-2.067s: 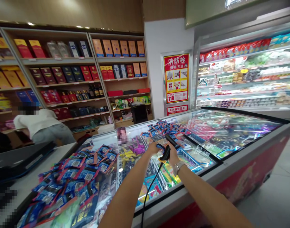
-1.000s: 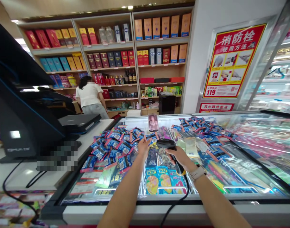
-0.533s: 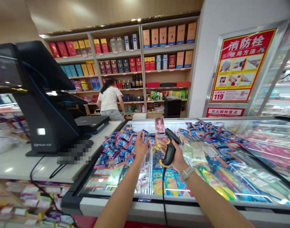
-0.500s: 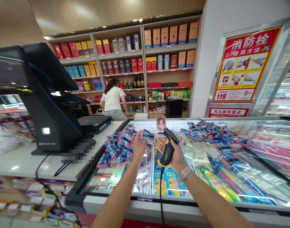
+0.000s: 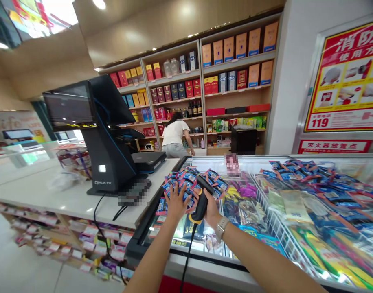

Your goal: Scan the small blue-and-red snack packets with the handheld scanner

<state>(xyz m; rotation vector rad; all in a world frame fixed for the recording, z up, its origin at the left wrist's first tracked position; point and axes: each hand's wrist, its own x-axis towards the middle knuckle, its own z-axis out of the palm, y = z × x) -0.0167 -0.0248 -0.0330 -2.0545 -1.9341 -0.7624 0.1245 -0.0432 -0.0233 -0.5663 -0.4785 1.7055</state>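
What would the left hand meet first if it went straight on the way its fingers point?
The left hand already lies with spread fingers on the pile of small blue and red snack packets on the glass freezer lid. Going straight on, it would probably only slide deeper into that pile; depth beyond is unclear.

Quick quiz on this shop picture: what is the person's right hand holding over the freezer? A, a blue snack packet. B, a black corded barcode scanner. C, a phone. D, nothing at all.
B: the right hand is wrapped around the handle of a black barcode scanner whose cord hangs down, while the left hand lies spread on the pile of blue packets on the freezer lid.
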